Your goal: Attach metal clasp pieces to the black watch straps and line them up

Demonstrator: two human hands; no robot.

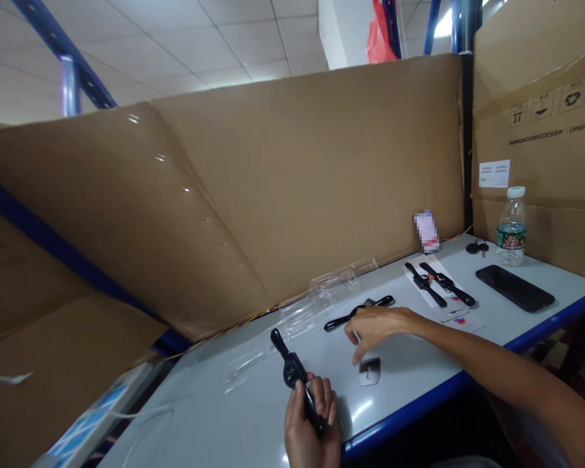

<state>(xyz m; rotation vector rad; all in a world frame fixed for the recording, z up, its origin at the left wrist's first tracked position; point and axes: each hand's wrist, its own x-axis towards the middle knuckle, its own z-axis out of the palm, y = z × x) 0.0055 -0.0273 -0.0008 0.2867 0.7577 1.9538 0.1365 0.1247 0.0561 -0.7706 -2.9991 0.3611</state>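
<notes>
My left hand (312, 419) is closed around the strap of a black smartwatch (292, 370) and holds it just above the white table (224, 416), its free strap end pointing away from me. My right hand (375, 328) reaches over the table with its fingers curled down; a thin white piece shows between them. Just below its fingertips lies a small grey square part (370, 370). Behind that hand a second black watch (358, 311) lies flat. Two more black watches (439, 284) rest on a white sheet further right.
Clear plastic sleeves (316, 302) lie along the cardboard wall (273, 195) at the back. A black phone (515, 288), a water bottle (511, 227) and a small black item (476, 247) sit at the far right. The table's blue edge (419, 403) runs close to me.
</notes>
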